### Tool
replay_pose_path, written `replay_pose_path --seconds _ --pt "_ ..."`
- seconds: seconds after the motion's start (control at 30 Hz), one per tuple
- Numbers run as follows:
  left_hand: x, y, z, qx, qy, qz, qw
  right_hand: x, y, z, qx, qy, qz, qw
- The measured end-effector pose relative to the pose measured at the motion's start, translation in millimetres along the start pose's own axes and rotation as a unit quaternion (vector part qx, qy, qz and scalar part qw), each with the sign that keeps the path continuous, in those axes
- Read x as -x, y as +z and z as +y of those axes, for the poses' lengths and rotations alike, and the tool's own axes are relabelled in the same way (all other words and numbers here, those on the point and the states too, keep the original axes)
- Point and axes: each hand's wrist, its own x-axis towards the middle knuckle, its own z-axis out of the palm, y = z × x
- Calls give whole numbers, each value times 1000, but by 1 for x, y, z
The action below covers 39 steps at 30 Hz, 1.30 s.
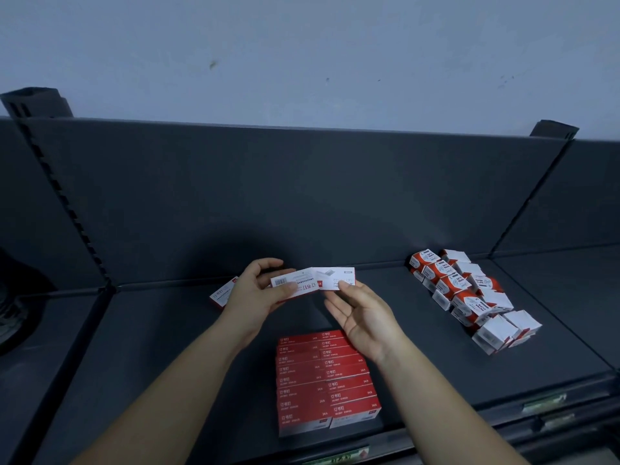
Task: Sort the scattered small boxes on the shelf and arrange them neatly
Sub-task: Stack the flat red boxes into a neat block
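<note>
Far left, a dark object [15, 297] sits on the neighbouring bay, too dim to identify. A slotted upright [63, 209] divides that bay from the dark shelf [161, 347]. A loose box [221, 293], red and white, lies on the shelf near the back panel, partly hidden behind the left hand [255, 297]. The left hand is raised above the shelf and grips the first box [295, 285], with its fingers curled behind and its thumb on the white barcode face. End to end with it, and touching, is the second box [335, 278], pinched at its lower edge by the fingertips of the right hand [364, 318], whose palm is turned up. The two hands are close together, joined only through the two boxes. Below them, near the front edge, the red stack [325, 380] lies in two tidy columns. To the right, well apart, a jumbled cluster [469, 297] of smaller red-and-white boxes runs diagonally. A label strip [543, 402] sits on the shelf front.
</note>
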Motion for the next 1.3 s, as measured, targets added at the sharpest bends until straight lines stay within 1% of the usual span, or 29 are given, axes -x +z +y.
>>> replay_pose_path --seconds 0.07,0.13,0.23,0.3,0.33,0.37,0.43,0.5,0.6,0.67,0.8,0.97,1.1,1.23,1.3 --pt "-2 -2 0 -19 -16 -7 1000 0 3 0 5 1 -5 1000" --pt "-4 -4 3 -68 -43 -20 997 0 4 0 7 2 -7 1000" --pt "-3 -6 4 -163 -93 -78 979 -1 6 1 11 3 -11 1000" --pt "-2 -6 2 -182 -107 -110 971 -2 7 1 10 2 -9 1000" --pt "-1 -5 1 -180 -102 -107 972 -2 7 1 3 0 -5 1000" --pt "-2 -4 1 -171 -90 -94 977 -3 7 1 -5 -1 0 1000" --pt "-3 -3 0 -119 -75 -57 988 -4 6 0 -8 -3 9 1000" --pt "-6 -3 0 -52 -85 -11 995 -6 4 -1 -4 -4 13 1000" --pt "-10 -5 1 23 -103 53 993 -7 3 -1 0 -6 18 1000" --pt "-12 -5 1 70 -105 74 989 -7 2 -1 2 -8 20 1000" --pt "-12 -4 0 105 -93 63 988 -8 1 0 14 -9 18 1000" --pt "-9 -2 -2 86 -91 25 992 -7 3 -1 37 -10 -8 999" --pt "-8 0 -3 78 -87 10 993 -7 8 -4 81 -9 -24 996" --pt "-6 0 0 80 -84 -1 993 -9 9 -8 84 -40 -5 996" --pt "-6 0 1 81 -82 -1 993 -10 8 -11 111 -48 2 993"
